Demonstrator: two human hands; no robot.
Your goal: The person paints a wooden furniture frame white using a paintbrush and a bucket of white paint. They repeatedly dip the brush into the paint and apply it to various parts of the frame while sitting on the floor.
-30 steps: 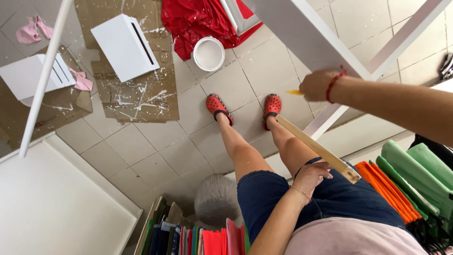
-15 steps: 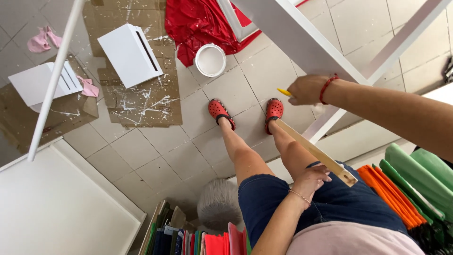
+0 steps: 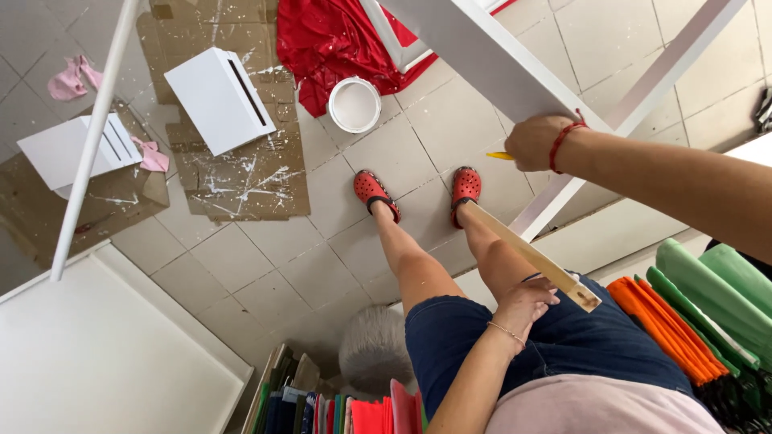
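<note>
Since the earlier frames, the right hand (image 3: 537,141) has been sliding leftward and down along the white board (image 3: 490,60), and the view has shifted a little with it. Now that hand is curling into a loose fist, fingers together, gripping a yellow pencil (image 3: 499,156) whose tip is poking out to the left of the knuckles; the hand is pressing against the lower edge of the board. A red string bracelet (image 3: 560,138) is circling the wrist.

Lower down, the left hand (image 3: 527,301) is resting on the thigh of the dark blue shorts (image 3: 555,354), fingers wrapping around a flat wooden ruler (image 3: 527,253) near its closer end. The ruler is slanting up and away toward the red shoes (image 3: 418,191), which are standing side by side on the tiled floor (image 3: 273,265).

Beyond the shoes, a white paint bucket (image 3: 355,105) is sitting just beside a crumpled red cloth (image 3: 330,40). To the left, a white box (image 3: 219,98) is lying on paint-spattered cardboard (image 3: 241,185). Orange and green fabric (image 3: 700,321) is hanging at the right edge
</note>
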